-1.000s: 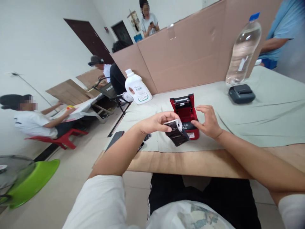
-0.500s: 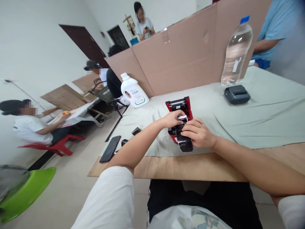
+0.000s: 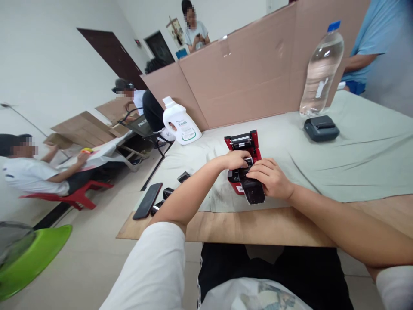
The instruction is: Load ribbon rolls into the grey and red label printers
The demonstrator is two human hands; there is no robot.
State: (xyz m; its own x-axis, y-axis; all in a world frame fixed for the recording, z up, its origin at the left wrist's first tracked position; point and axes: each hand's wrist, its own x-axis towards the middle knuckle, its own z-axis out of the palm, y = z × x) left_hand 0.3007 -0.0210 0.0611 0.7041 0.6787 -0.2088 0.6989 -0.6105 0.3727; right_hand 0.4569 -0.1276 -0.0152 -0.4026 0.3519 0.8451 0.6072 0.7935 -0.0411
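Observation:
A small red and black printer (image 3: 258,146), looking like a label printer, stands on the cloth-covered table before me with its lid raised. My left hand (image 3: 237,159) reaches in from the left, fingers closed on the white-edged inner part of a black label strip in the printer's bay; the fingertips are partly hidden. The glossy black strip (image 3: 254,191) hangs out over the printer's front. My right hand (image 3: 270,177) lies along its right side, thumb and fingers closed on it.
A phone (image 3: 147,201) and scraps of black strip (image 3: 167,192) lie by my left forearm. Behind are a white jug (image 3: 182,122), a cardboard screen (image 3: 241,77), a water bottle (image 3: 322,73) and a dark grey device (image 3: 322,128). Other people sit or stand beyond the table.
The loose end of the black strip has swung slightly right and now lies flatter. My left fingers have shifted a little deeper into the printer; my right hand stays on the strip.

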